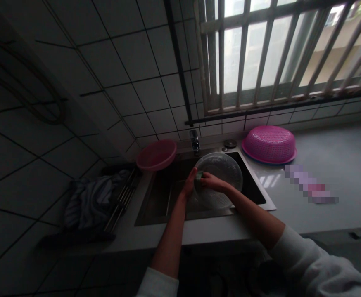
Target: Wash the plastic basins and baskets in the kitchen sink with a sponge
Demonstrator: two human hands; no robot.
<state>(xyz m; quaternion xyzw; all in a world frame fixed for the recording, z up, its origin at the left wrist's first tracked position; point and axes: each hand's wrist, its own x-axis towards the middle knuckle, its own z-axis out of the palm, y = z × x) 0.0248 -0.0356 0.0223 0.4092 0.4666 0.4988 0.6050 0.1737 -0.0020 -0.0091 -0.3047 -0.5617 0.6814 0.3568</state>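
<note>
Left hand (189, 184) grasps the translucent colander (222, 166) by its left rim, over the sink (158, 218); right hand (213, 182) holds a green pad (198, 177) at that edge (fingertips hidden). Best, I judge, to keep the rim firm and rub lightly, evenly.

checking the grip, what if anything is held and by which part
The left hand holds the translucent colander by its left edge. The right hand holds a green pad there; which part it grips is unclear.
</note>
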